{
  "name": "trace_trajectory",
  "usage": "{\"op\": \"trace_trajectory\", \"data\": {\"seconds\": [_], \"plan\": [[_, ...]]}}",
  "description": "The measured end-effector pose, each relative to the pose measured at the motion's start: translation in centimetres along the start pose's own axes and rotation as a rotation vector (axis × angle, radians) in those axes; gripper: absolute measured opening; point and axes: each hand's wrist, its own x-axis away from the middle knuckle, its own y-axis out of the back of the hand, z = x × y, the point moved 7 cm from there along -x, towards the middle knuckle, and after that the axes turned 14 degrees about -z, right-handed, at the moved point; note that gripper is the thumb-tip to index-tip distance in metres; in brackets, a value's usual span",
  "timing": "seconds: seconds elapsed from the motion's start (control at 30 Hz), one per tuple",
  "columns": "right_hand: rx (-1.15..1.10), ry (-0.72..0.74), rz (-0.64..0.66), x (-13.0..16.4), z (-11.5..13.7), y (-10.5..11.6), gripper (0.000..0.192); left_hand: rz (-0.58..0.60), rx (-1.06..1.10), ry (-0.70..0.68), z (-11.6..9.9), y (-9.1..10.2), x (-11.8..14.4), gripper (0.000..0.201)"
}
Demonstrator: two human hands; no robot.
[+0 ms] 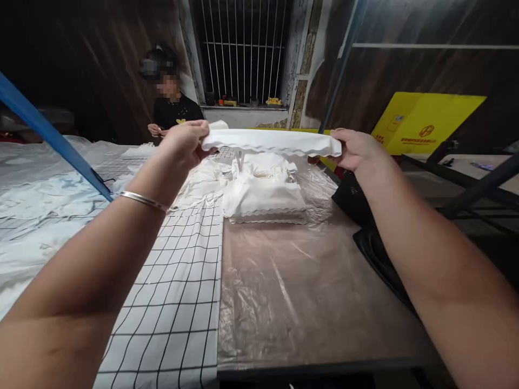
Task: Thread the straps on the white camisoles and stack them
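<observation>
Stretched level between my two hands is a white garment [271,141] with a wavy, scalloped edge along its lower side. My left hand [188,139] pinches its left end, and my right hand [353,148] grips the right end. Both arms reach far forward over the table. Below and beyond the garment lies a stack of folded white garments [265,195] with similar scalloped edges, resting partly on the clear plastic sheet [279,292]. The held garment is apart from the stack. Fingers behind the fabric are partly hidden.
A checked cloth [178,281] covers the table's left part, with loose white garments [48,194] heaped on it. A blue pole [52,135] slants at left. Another person [176,105] is at the far side. A yellow board [430,121] and dark frame bars [482,186] are at right.
</observation>
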Motion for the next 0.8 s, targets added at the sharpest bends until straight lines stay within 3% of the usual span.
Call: {"op": "trace_trajectory", "data": {"seconds": [0.07, 0.23, 0.33, 0.4, 0.53, 0.67, 0.8], "plan": [[0.042, -0.092, 0.023, -1.5, -2.1, -1.0, 0.013, -0.003, -0.021, 0.027, 2.0, -0.6, -1.7, 0.006], [0.294, -0.345, 0.090, -0.3, -13.2, -0.9, 0.018, 0.012, -0.405, 0.278, 14.1, 1.7, -1.1, 0.008], [0.355, -0.373, 0.071, 0.2, -17.6, 0.1, 0.022, 0.038, -0.491, 0.284, 18.5, 2.7, -0.9, 0.021], [0.403, -0.357, 0.074, -0.1, -18.8, 0.5, 0.027, 0.009, -0.592, 0.224, 19.4, 2.9, -1.8, 0.027], [0.635, -0.192, 0.019, -1.5, -18.3, 0.2, 0.034, -0.049, -0.809, 0.077, 18.7, 2.1, -3.7, 0.025], [0.792, -0.054, -0.055, -2.3, -18.0, -0.1, 0.033, -0.037, -0.840, 0.109, 18.6, 1.2, -3.5, 0.024], [0.813, 0.020, -0.077, -2.5, -18.7, 0.4, 0.034, -0.028, -0.831, 0.135, 18.9, 1.0, -3.5, 0.028]]}}
